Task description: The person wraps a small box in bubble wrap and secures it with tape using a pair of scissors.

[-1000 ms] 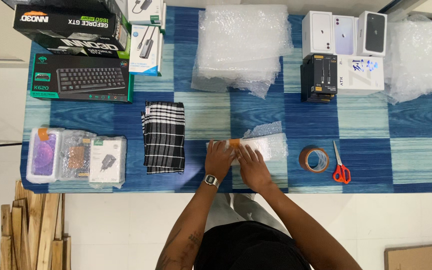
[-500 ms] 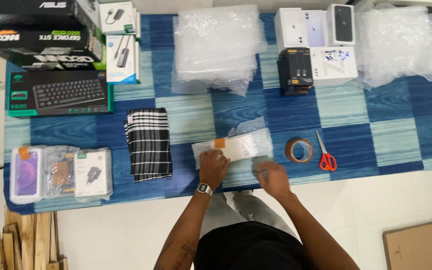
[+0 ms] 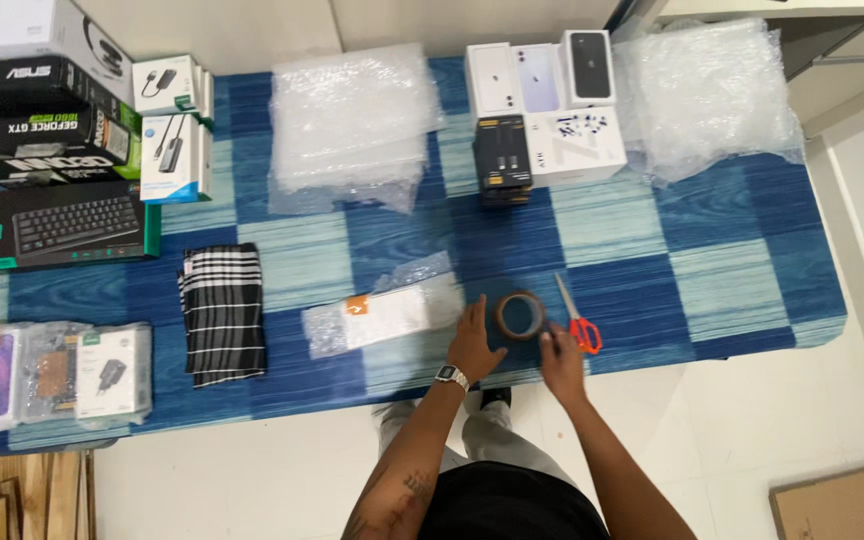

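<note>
A brown tape roll (image 3: 520,315) lies flat on the blue checked tablecloth (image 3: 712,250) near the front edge. My left hand (image 3: 474,342), with a wristwatch, rests on the cloth, its fingers spread against the roll's left side. My right hand (image 3: 560,358) reaches in from the front, fingertips at the roll's lower right edge, between the roll and the orange-handled scissors (image 3: 579,325). A small box wrapped in bubble wrap (image 3: 384,315) lies just left of my left hand, untouched.
A folded black-and-white checked cloth (image 3: 222,312) and wrapped gadgets (image 3: 57,375) lie at the left. Stacked product boxes (image 3: 52,150) fill the back left. Bubble wrap piles (image 3: 352,125) (image 3: 707,95) and phone boxes (image 3: 542,95) line the back. Wooden slats (image 3: 27,495) lean below the table.
Both hands have let go of the bubble-wrapped box and moved right to the tape roll. The camera view has shifted too.
</note>
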